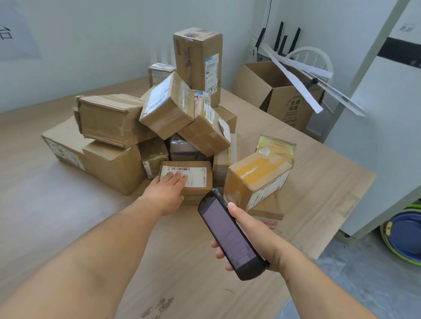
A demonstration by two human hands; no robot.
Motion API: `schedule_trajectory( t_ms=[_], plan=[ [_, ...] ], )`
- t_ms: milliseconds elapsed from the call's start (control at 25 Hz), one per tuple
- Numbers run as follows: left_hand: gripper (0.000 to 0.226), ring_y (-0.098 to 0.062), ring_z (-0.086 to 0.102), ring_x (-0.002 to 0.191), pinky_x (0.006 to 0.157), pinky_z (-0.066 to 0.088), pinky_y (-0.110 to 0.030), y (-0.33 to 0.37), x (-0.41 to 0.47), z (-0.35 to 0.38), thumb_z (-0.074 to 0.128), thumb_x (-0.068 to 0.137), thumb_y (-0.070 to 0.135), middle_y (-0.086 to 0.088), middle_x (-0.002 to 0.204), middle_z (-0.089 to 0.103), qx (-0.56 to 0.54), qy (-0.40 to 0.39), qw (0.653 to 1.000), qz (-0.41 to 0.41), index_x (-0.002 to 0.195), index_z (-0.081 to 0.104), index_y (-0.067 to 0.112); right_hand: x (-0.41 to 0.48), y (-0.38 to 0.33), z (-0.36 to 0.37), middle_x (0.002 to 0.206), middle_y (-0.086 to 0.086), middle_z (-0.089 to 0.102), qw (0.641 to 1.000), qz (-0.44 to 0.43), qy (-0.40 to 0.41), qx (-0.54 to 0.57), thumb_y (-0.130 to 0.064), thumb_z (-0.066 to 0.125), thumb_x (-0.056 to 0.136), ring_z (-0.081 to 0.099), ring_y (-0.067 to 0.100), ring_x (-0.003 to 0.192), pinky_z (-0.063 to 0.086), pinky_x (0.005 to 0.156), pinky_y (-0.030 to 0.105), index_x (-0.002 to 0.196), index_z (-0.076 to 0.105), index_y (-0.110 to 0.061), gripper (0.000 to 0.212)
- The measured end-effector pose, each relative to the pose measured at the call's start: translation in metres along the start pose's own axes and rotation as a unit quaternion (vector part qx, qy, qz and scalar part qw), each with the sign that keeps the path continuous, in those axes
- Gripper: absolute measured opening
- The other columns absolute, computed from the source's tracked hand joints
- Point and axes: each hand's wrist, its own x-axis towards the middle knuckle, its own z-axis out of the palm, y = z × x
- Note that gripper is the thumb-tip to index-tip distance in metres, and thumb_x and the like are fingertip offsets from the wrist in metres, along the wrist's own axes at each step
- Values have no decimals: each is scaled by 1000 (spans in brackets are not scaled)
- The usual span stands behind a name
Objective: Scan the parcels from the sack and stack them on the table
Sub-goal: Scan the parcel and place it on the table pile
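Your left hand (169,190) rests flat, fingers straight, on the small labelled cardboard parcel (190,180) at frame centre; right hand (251,235) fingers grip the black handheld scanner (228,233).

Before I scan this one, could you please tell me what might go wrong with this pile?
The left hand lies flat on the small box at the pile's foot; shifting it could unsettle the tilted boxes above, and the tall box on top might topple. Its fingers cover part of the label, so the scanner in the right hand may misread.
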Motion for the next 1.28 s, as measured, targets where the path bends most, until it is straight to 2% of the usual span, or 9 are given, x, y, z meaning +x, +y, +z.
schedule_trajectory(
  t_ms=[200, 320, 400, 480, 560, 640, 960, 1120, 1280],
  plan=[
    [59, -24, 44, 130, 104, 35, -39, 12, -10, -1, 36, 97, 52, -3, 145, 46, 40, 87, 995, -11, 148, 29, 25, 11, 7, -3, 103, 16, 70, 1000, 8, -18, -7, -74, 49, 72, 67, 25, 88, 59, 70, 39, 123, 61, -9, 84],
    [55, -23, 51, 120, 97, 38, -38, 3, -25, -7, 37, 96, 50, -3, 131, 56, -9, 140, 990, -36, 145, 35, 25, 13, 6, 7, 102, 16, 70, 999, 6, -33, -16, -75, 50, 72, 68, 25, 87, 59, 71, 40, 123, 62, -8, 85],
    [65, -27, 41, 129, 101, 36, -40, -11, -32, -6, 45, 92, 52, -8, 140, 44, -71, 107, 985, -113, 148, 29, 22, 14, 3, 12, 101, 16, 69, 999, -1, -37, -18, -74, 49, 72, 67, 24, 84, 58, 68, 40, 122, 62, -7, 85],
    [78, -29, 36, 133, 101, 37, -40, -24, -37, -2, 56, 85, 57, -10, 147, 33, -177, -13, 967, -184, 148, 29, 19, 16, 3, 15, 101, 17, 68, 999, -1, -43, -18, -73, 49, 72, 67, 24, 83, 58, 66, 39, 122, 62, -6, 85],
    [87, -28, 41, 129, 88, 46, -42, -32, -40, 6, 66, 74, 63, -6, 145, 39, -297, -159, 916, -217, 144, 37, 20, 18, 8, 18, 102, 17, 68, 999, 4, -47, -21, -74, 50, 73, 67, 25, 83, 58, 67, 40, 123, 61, -7, 84],
    [91, -28, 44, 127, 78, 55, -47, -34, -45, 15, 74, 66, 63, -4, 140, 46, -369, -211, 875, -231, 139, 42, 20, 22, 15, 20, 100, 18, 69, 999, 11, -40, -28, -79, 53, 75, 67, 27, 84, 58, 69, 41, 123, 60, -11, 84],
    [32, -29, 61, 98, 85, 53, -55, -30, -54, 14, 70, 81, 31, -10, 104, 64, -561, -191, 782, -191, 106, 56, 16, 31, 22, 30, 90, 20, 71, 998, 28, -29, -55, -79, 49, 80, 66, 34, 84, 57, 81, 50, 120, 59, -20, 73],
    [67, -24, 59, 98, 89, 53, -43, -46, -61, 10, 76, 56, 23, -10, 110, 60, -577, -171, 784, -153, 116, 46, 22, 33, 21, 35, 95, 23, 72, 996, 35, -28, -72, -82, 49, 68, 65, 45, 98, 50, 96, 60, 118, 60, -22, 79],
    [89, -22, 52, 120, 99, 44, -36, -64, -75, -3, 80, 58, 24, -5, 129, 56, -572, -205, 785, -117, 137, 38, 28, 28, 16, 44, 95, 20, 69, 997, 28, -43, -64, -78, 50, 79, 66, 39, 96, 54, 88, 56, 119, 59, -19, 72]
  ],
)
